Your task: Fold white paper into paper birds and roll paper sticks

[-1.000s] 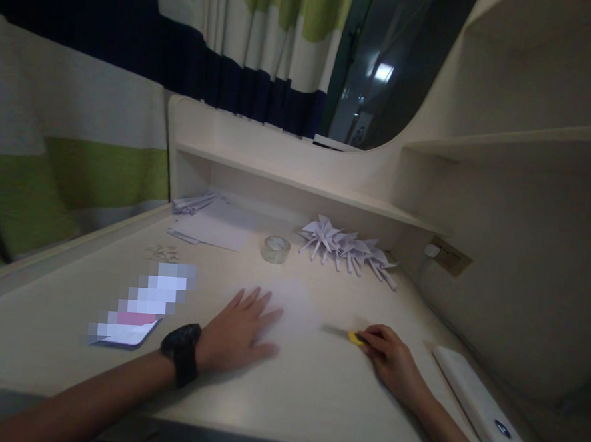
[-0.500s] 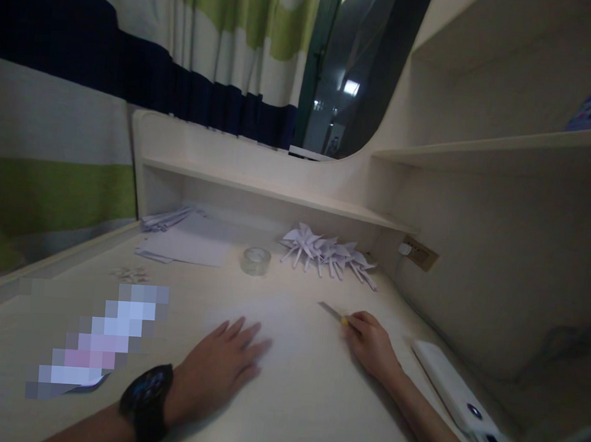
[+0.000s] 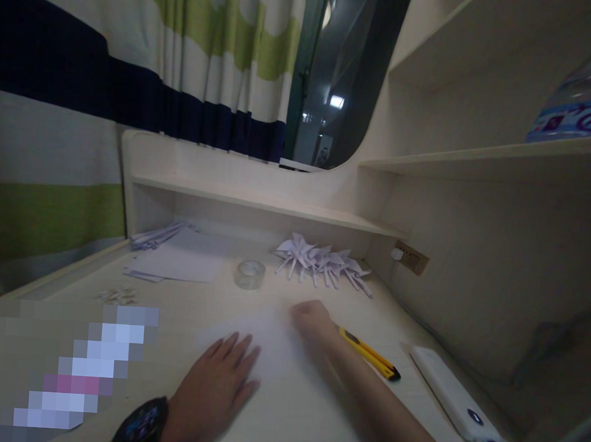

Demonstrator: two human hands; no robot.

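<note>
My left hand (image 3: 218, 383) lies flat, fingers spread, on what looks like a white paper sheet (image 3: 274, 336) that blends into the desk. A dark watch (image 3: 140, 425) is on that wrist. My right hand (image 3: 312, 319) is over the sheet's right part, blurred, with its fingers turned out of sight. Beside the right forearm lies a yellow utility knife (image 3: 370, 355), free of the hand, its front end hidden behind the wrist.
A clear tape roll (image 3: 250, 275) and several paper pinwheels (image 3: 318, 259) stand farther back. Paper sheets (image 3: 180, 257) lie back left, with small white pieces (image 3: 118, 295) nearer. A white power strip-like box (image 3: 448, 387) lies right; a bottle (image 3: 577, 105) stands on the shelf.
My right hand has let go of the utility knife, which now lies on the desk, and has moved left toward the sheet. My left hand stays flat. The view has tilted up slightly.
</note>
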